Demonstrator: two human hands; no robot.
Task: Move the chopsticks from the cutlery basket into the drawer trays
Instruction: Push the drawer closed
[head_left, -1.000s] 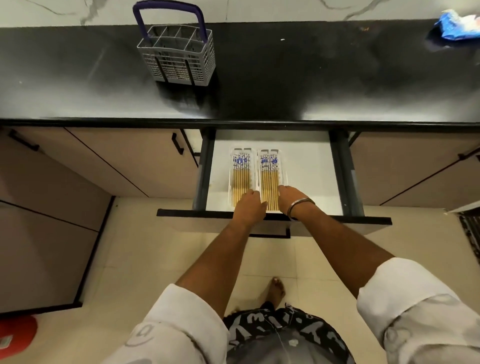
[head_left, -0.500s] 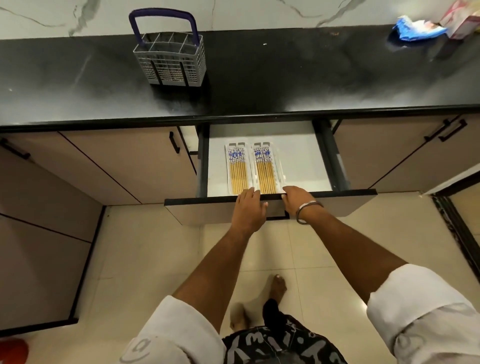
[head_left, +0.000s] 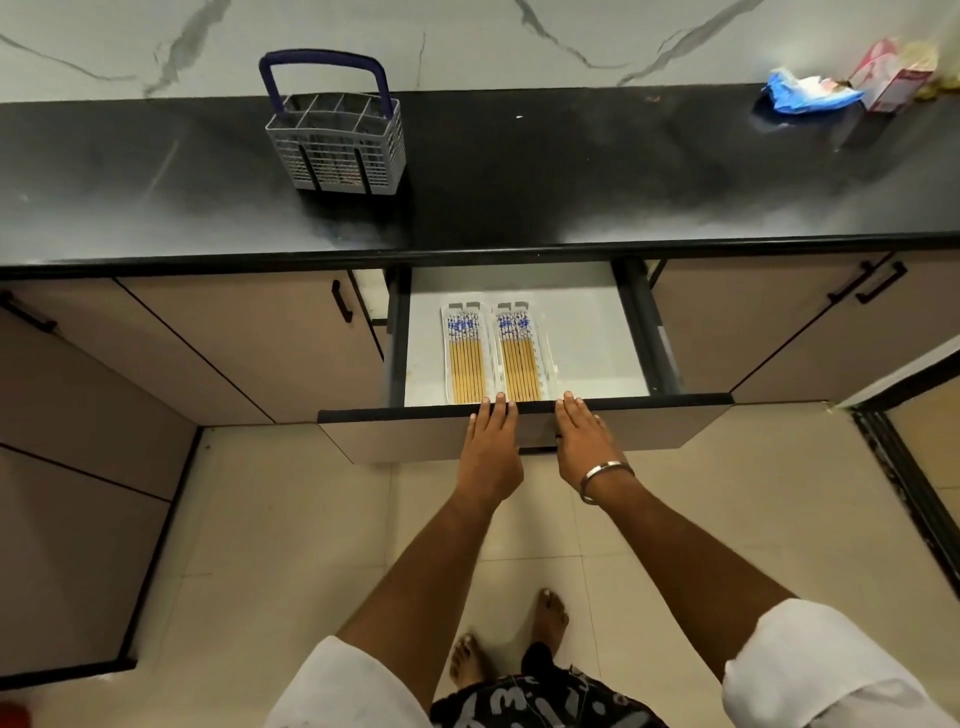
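Note:
The white-lined drawer (head_left: 592, 353) is partly pulled out below the black counter. Two narrow clear trays lie side by side in it, the left tray (head_left: 464, 358) and the right tray (head_left: 521, 358), each filled with several yellow chopsticks with blue-patterned tops. My left hand (head_left: 491, 441) and my right hand (head_left: 582, 439) lie flat against the drawer's beige front panel (head_left: 405, 439), fingers straight, fingertips at its black top edge. Neither hand holds anything. The grey cutlery basket (head_left: 337, 148) with a dark blue handle stands on the counter at the back left, and no chopsticks show in it.
The black counter (head_left: 571, 171) runs along a marble wall. A blue wrapper (head_left: 802, 93) and a pink and white carton (head_left: 888, 78) lie at its far right. Beige cabinet doors (head_left: 223, 343) with black handles flank the drawer. My bare feet (head_left: 550, 616) stand on a tiled floor.
Both hands left the near ends of the trays and came to the drawer's front panel. The drawer has slid inward, showing less of its inside.

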